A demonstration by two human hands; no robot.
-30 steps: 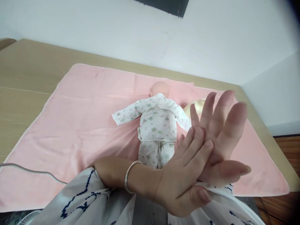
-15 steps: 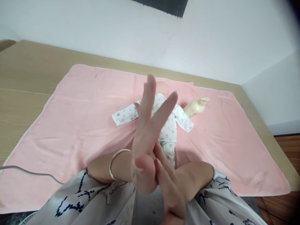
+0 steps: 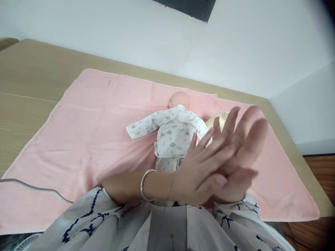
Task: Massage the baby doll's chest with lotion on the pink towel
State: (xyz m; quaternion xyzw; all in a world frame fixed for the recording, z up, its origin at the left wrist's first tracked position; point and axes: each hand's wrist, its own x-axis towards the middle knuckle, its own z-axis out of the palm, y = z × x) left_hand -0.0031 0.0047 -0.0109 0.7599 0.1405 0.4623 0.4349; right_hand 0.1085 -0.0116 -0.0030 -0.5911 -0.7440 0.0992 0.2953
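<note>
My left hand, with a silver bangle on its wrist, lies with its palm against my right hand. The fingers of both hands are stretched out and spread. Any thing between the palms is hidden. Just beyond the hands a baby doll lies on a pink blanket, dressed in a white printed top and printed trousers. Its lower body is covered by my left hand and forearm. Behind my right fingers, a cream-coloured bottle is mostly hidden.
The blanket covers much of a wooden table set against a white wall. A grey cable runs over the blanket at the left. Part of a white ribbed object shows at the lower left. Brown flooring appears at the right.
Both hands have swung to the right, from upright in front of the doll to over the bottle. The doll's head and top now show, while the bottle is largely covered.
</note>
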